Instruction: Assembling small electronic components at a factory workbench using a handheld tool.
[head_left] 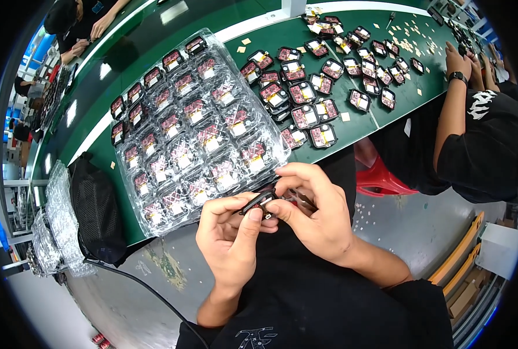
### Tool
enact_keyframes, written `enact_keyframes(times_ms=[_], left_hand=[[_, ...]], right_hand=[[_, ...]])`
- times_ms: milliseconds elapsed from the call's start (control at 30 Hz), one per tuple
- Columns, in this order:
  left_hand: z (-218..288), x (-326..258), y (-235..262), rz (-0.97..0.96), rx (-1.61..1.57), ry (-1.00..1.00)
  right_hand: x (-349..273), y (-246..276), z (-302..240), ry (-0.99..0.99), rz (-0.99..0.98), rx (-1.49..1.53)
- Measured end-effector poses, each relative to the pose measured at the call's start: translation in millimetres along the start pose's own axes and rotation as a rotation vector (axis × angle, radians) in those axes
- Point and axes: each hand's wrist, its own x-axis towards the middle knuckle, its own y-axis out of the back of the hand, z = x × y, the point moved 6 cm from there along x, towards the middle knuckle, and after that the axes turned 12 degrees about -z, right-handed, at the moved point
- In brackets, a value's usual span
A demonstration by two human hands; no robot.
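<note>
In front of my body, my left hand (231,237) pinches a small black electronic housing (259,201) between thumb and fingers. My right hand (324,220) closes on the same housing from the other side, thumb and fingertips at its edge. A second dark, thin piece (303,199) shows inside the right hand's curl; its kind I cannot make out. Just beyond my hands lies a clear plastic blister tray (209,195), its pockets filled with rows of similar black housings with red circuit boards. A few housings (171,60) lie along its far left side.
Many loose housings (303,93) lie on the green table (334,152) right of the tray, with small pale squares (410,41) scattered farther off. At left stand a black mesh bag (99,209) and bubble wrap (61,209). Co-workers sit at right (486,145) and across the table.
</note>
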Motion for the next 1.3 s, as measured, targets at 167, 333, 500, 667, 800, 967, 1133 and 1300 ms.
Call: enact_keyframes(times_ms=[167, 333, 500, 667, 800, 967, 1133, 1300], left_hand=[[-2.0, 0.6, 0.1, -0.026, -0.013, 0.036], [0.1, 0.0, -2.3, -0.003, -0.02, 0.019], [0.9, -1.8, -4.3, -0.036, 0.012, 0.016], [2.6, -2.9, -9.2, -0.026, 0.072, 0.014], [1.0, -4.9, -8.9, -0.025, 0.048, -0.029], [0.5, -5.6, -12.6, -0.056, 0.089, -0.054], [2.3, -4.8, -13.1, -0.03, 0.062, -0.034], [-0.5, 4.7, -1.8, -0.055, -0.07, 0.093]], right_hand=[[-1.7, -2.0, 8.0, 0.117, -0.001, -0.144], [0.3, -3.7, -4.7, 0.002, -0.171, -0.06], [0.7, -0.8, -4.9, -0.013, -0.19, -0.043], [-0.4, -2.4, 0.7, -0.041, -0.158, -0.01], [-3.2, -9.2, 14.7, -0.081, -0.108, 0.183], [-5.5, -8.1, 25.0, -0.101, -0.074, 0.241], [-3.3, -1.4, 0.6, -0.038, -0.102, 0.011], [-9.4, 1.3, -3.9, -0.112, -0.168, 0.115]])
